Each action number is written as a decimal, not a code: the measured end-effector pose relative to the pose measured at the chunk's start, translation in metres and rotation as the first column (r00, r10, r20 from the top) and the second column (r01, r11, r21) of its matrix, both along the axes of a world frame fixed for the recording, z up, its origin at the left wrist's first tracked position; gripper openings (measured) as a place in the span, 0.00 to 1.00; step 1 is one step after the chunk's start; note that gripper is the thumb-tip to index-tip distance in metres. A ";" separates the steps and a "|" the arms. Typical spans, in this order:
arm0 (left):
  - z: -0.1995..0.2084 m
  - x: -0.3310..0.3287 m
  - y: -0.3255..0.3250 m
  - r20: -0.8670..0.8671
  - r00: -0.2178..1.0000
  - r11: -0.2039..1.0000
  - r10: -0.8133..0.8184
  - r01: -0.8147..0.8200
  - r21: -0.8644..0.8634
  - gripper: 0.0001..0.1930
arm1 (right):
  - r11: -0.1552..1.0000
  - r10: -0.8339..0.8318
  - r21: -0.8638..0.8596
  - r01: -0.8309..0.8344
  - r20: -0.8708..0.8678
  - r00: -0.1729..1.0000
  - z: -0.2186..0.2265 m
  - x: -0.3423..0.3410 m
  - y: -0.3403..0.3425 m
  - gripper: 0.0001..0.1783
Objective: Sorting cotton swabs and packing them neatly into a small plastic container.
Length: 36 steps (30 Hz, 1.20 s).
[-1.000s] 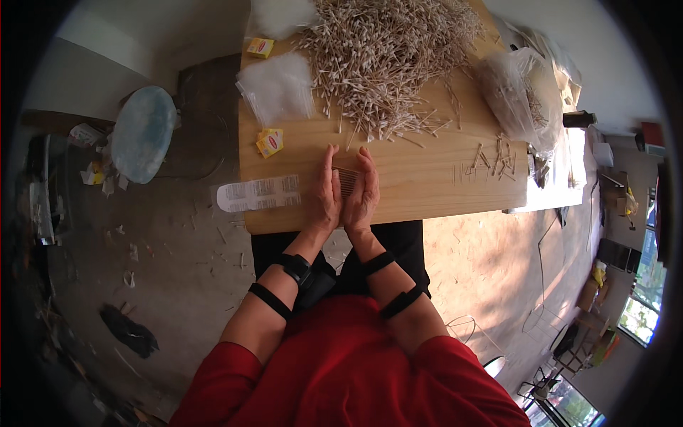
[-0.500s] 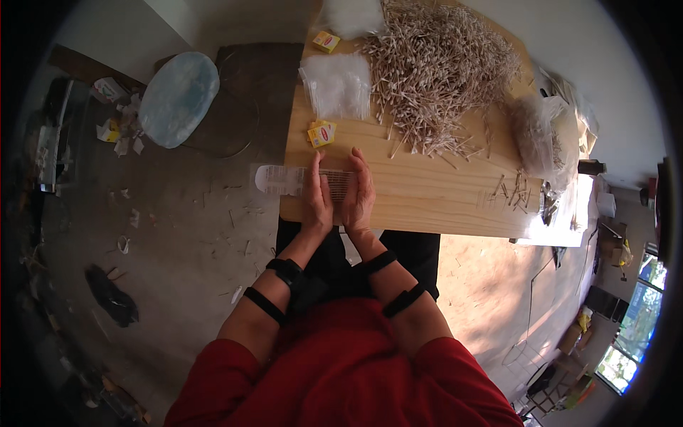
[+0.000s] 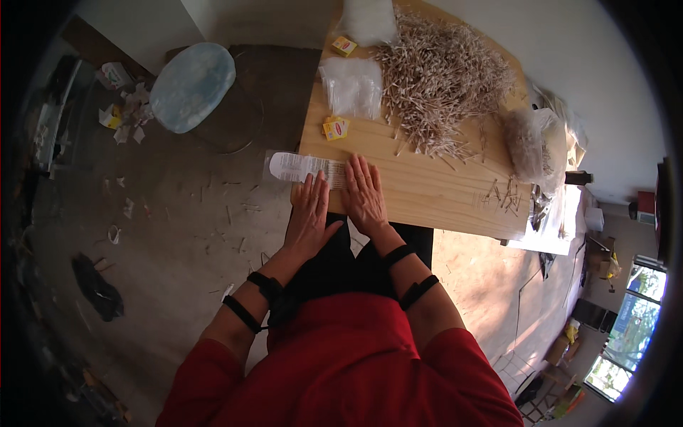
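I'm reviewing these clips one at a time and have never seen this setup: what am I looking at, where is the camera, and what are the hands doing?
A head-worn fisheye camera looks down, so edges bend. The left hand and right hand lie flat, side by side, pressing a clear plastic bag at the near edge of a wooden table. Neither hand grips anything. Farther back lie a big pile of small sticks, more clear bags and a small yellow box. A round pale blue stool stands on the floor.
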State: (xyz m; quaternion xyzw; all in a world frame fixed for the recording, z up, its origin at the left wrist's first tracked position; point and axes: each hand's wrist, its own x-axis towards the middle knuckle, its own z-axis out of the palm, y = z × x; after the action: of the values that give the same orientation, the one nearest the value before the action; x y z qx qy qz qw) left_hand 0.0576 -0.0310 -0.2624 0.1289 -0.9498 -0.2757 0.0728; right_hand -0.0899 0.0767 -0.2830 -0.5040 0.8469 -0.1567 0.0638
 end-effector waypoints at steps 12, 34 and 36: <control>-0.003 -0.042 -0.013 0.266 0.961 0.955 -0.080 0.150 -0.256 0.61 | 0.999 -0.017 -0.031 0.021 0.126 0.992 0.001 -0.001 0.002 0.33; 0.005 -0.053 -0.041 0.086 0.871 0.875 0.484 -0.482 -0.052 0.12 | 0.997 -0.055 -0.060 0.055 0.002 0.998 -0.009 0.005 0.002 0.33; 0.001 -0.052 -0.043 0.127 0.856 0.865 0.501 -0.500 -0.039 0.12 | 0.996 -0.063 -0.055 0.064 0.012 0.998 -0.008 0.006 0.000 0.33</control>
State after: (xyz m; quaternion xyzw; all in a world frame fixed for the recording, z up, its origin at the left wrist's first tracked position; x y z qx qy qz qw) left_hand 0.0054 -0.0744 -0.2612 0.3891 -0.8870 -0.2360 0.0787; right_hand -0.0837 0.0772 -0.2905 -0.4777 0.8575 -0.1848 0.0491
